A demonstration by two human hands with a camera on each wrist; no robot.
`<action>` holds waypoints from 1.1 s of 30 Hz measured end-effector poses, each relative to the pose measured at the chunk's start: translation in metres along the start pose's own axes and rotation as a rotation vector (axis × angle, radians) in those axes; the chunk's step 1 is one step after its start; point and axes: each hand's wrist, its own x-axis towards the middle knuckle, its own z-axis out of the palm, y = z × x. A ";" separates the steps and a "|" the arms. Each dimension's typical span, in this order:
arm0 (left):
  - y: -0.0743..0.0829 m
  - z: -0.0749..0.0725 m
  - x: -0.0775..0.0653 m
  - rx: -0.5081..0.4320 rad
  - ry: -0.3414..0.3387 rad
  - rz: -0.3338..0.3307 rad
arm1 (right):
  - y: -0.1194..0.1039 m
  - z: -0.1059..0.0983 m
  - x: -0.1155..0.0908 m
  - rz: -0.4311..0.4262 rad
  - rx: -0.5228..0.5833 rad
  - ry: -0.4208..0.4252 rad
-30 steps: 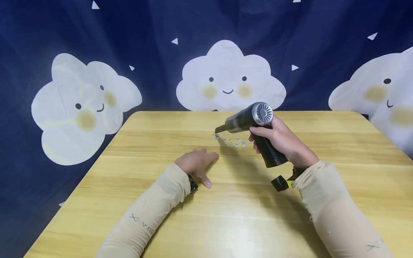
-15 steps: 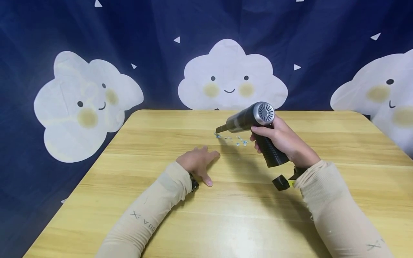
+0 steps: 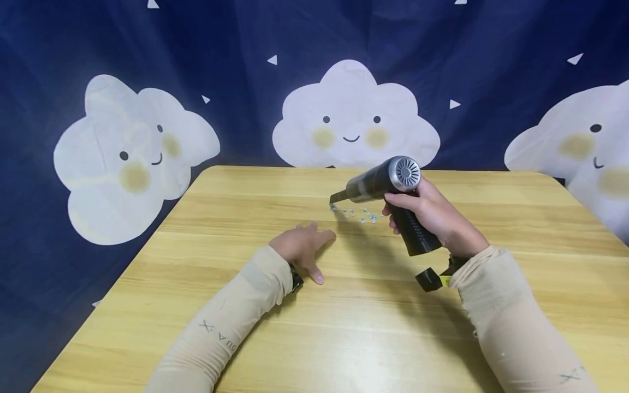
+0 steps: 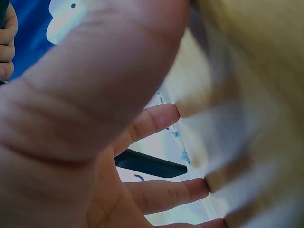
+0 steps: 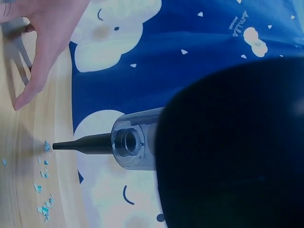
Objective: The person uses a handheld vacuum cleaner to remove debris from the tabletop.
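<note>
My right hand (image 3: 432, 213) grips the black handle of a handheld vacuum cleaner (image 3: 375, 183), thumb across the top of the handle. Its silver vented end faces me, and its narrow dark nozzle points down and left. In the right wrist view the nozzle (image 5: 85, 144) leaves a clear dust cup, its tip close by the blue paper scraps (image 5: 45, 206). More of these small blue and white scraps (image 3: 371, 218) lie in a loose row right of the tip. My left hand (image 3: 302, 248) rests on the table with its fingers spread, fingertips touching the wood, holding nothing.
The light wooden table (image 3: 245, 338) reaches back to a dark blue curtain (image 3: 236, 49) with smiling white clouds. A black wrist camera (image 3: 429, 279) hangs below my right wrist, above the tabletop.
The whole head view has shifted slightly. Both hands and the vacuum cleaner hold nearly the same place over the table, with the nozzle tip still at the left end of the scraps.
</note>
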 end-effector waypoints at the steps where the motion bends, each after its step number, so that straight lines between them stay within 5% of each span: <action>1: 0.000 0.000 0.000 -0.002 -0.001 0.001 | 0.000 0.000 0.000 -0.002 0.000 0.001; 33: 0.002 -0.001 0.000 0.009 -0.004 0.014 | 0.000 -0.002 -0.003 0.002 0.012 0.008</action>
